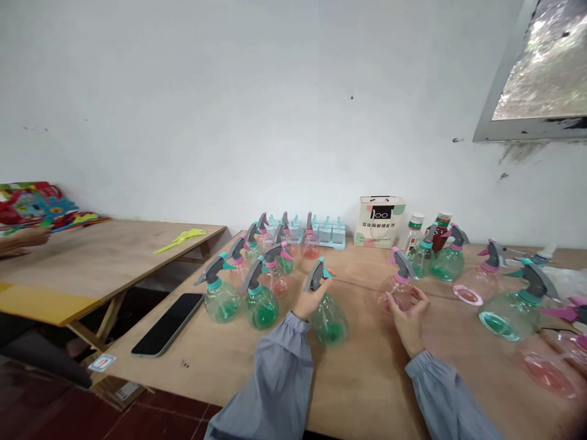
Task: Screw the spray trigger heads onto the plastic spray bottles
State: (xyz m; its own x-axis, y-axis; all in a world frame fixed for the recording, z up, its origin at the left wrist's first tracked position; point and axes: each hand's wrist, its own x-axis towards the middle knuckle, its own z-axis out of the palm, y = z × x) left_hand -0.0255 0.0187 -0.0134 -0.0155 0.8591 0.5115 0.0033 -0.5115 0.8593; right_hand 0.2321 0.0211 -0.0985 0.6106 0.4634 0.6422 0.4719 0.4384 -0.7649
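Observation:
My left hand [308, 300] is closed round the neck of a green spray bottle [328, 318] with a grey trigger head, which stands on the wooden table [367, 379]. My right hand [409, 315] grips a pink spray bottle [397, 288] with a grey trigger, just right of centre. Both sleeves are grey-blue. To the left of my left hand stands a cluster of several green and pink spray bottles [257, 275]. More bottles [509, 305] stand and lie at the right.
A black phone [168, 323] lies near the table's left edge. A white paper bag [380, 221], two capped bottles [428, 231] and blue ice moulds [328, 232] stand by the wall. Another person's hand [22, 237] rests on a second table [92, 263] at left.

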